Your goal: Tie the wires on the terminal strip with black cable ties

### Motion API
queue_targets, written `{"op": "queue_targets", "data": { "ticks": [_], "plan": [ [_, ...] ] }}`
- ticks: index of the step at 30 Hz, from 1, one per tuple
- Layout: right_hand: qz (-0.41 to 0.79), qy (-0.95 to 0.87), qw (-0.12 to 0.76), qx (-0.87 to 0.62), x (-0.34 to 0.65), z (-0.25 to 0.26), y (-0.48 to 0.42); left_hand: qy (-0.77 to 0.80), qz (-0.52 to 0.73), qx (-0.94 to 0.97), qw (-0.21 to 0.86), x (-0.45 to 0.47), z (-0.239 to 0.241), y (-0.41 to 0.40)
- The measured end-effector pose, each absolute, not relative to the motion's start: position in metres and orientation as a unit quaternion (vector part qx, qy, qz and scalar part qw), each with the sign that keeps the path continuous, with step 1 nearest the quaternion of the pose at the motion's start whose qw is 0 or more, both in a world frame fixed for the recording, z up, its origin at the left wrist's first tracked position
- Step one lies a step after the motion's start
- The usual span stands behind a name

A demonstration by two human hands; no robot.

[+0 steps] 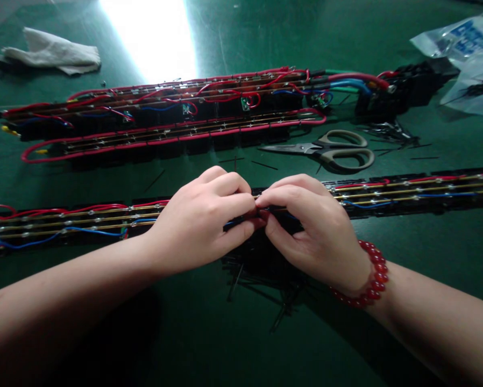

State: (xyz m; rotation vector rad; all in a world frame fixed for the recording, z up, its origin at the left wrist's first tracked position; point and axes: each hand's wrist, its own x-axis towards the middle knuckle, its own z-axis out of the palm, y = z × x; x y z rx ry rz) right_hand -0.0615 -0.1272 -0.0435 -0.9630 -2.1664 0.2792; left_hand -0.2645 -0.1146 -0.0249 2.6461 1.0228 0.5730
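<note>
Both hands meet at the middle of a long black strip [406,194] fitted with brass rods and red and blue wires. My left hand [203,217] is closed, thumb and forefinger pinched together over the strip. Opposite it, my right hand [316,228], with a red bead bracelet [376,277] at the wrist, pinches at the same spot, fingertips almost touching. Something small and dark lies between the fingertips; its kind is hidden. Just below the hands is a loose pile of thin black cable ties [279,301], partly in shadow.
Beyond the strip lie scissors [326,150] and another wired assembly [177,110] with thick cables [350,83]. Cut black pieces [395,131] lie near the scissors. A white cloth [58,51] is at the far left, plastic bags [471,59] at the far right, on a green table [241,32].
</note>
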Motion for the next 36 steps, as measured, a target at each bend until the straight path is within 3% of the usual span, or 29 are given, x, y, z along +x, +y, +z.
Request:
{"op": "queue_targets", "data": {
  "ticks": [36],
  "plan": [
    [0.105,-0.847,0.371,-0.367,-0.0606,-0.0452,-0.1270,0.348,0.200,0.909,0.112,-0.2645,-0.0256,-0.1152]
  ]
}}
